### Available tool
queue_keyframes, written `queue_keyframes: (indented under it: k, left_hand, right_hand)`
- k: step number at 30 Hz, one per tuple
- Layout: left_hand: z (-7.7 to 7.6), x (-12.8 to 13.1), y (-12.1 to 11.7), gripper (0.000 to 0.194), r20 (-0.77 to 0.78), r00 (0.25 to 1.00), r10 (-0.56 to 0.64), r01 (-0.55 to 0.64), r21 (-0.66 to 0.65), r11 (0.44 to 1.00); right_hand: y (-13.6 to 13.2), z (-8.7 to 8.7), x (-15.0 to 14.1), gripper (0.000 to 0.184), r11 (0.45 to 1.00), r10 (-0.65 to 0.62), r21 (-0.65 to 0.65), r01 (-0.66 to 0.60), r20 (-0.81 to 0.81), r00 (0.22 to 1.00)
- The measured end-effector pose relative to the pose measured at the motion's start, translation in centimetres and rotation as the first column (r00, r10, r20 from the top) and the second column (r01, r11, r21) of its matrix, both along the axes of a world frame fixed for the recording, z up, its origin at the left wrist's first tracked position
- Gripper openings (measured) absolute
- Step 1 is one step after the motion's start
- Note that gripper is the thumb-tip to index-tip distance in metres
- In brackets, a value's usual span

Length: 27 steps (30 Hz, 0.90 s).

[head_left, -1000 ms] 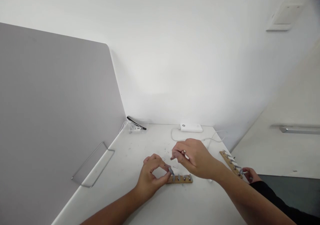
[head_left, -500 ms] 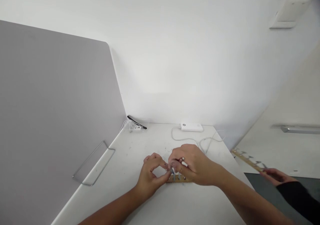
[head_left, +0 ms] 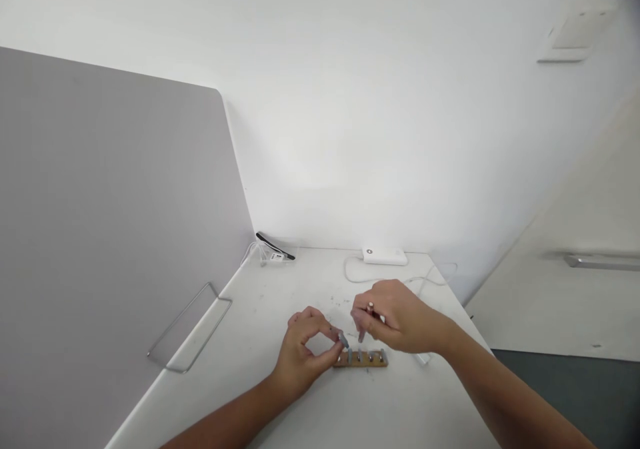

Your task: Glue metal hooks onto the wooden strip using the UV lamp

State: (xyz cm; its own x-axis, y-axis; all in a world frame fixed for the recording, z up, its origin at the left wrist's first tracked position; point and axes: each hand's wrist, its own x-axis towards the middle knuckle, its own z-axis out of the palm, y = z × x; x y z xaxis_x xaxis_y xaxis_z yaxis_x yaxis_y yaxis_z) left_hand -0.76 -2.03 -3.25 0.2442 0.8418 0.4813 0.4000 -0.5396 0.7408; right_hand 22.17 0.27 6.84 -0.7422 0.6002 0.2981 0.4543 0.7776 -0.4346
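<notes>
Left fingers [head_left: 326, 330] on grey piece [head_left: 343, 340]; right fingers [head_left: 361, 313] around thin rod [head_left: 361, 336]

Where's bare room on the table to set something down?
Table between wire bracket and left hand; mostly bare below the wooden strip too. Crowded: around strip and right hand, and back right: white box, cable.

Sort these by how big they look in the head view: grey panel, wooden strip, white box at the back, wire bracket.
Grey panel
Wire bracket, by outline
Wooden strip and white box: too alike to rank; the strip sits nearer the camera
</notes>
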Motion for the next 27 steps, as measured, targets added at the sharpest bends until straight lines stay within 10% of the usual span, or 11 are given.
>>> queue_keyframes:
  k: [5, 17, 27]
  left_hand:
    - [0.2, 0.0, 0.0, 0.016, -0.020, 1.000, 0.014, -0.013, 0.016, 1.000]
    - [0.0, 0.1, 0.0, 0.014, -0.005, 1.000, -0.007, 0.007, -0.009, 1.000]
    - [0.1, 0.0, -0.1, 0.011, -0.029, 1.000, -0.002, 0.001, -0.039, 0.999]
  right_hand:
    - [-1.0, -0.2, -1.0, 0.029, 0.989, 0.141, -0.040, -0.143, -0.049, 0.989]
    - [0.2, -0.4, 0.0, 0.028, 0.979, -0.168, 0.097, 0.181, -0.126, 0.978]
    - [-1.4, 0.3, -0.8, 0.025, 0.988, 0.141, -0.063, -0.139, 0.028, 0.990]
